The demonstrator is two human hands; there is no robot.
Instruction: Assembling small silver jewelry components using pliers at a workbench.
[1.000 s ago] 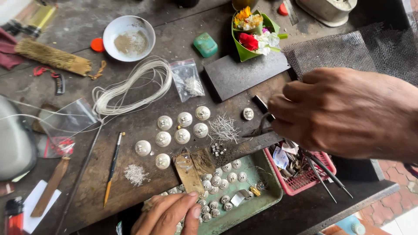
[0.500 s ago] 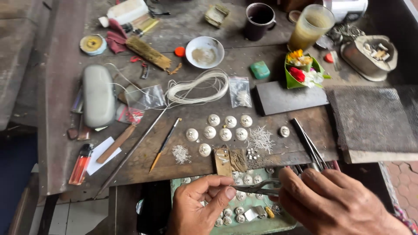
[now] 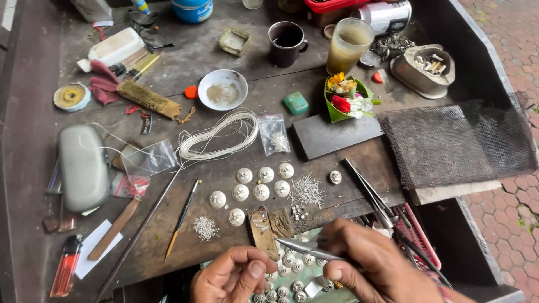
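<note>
Right hand (image 3: 376, 266) pinches tweezers (image 3: 306, 247) beside left hand (image 3: 236, 275), over silver discs (image 3: 283, 289).

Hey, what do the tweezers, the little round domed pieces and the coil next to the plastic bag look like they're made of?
The tweezers in the right hand look like bare steel: grey, with a dull sheen. The round domed pieces seem to be silver or another white metal, pale and matte with a raised centre. The coil looks like thin whitish wire or cord; the picture does not settle which.
</note>
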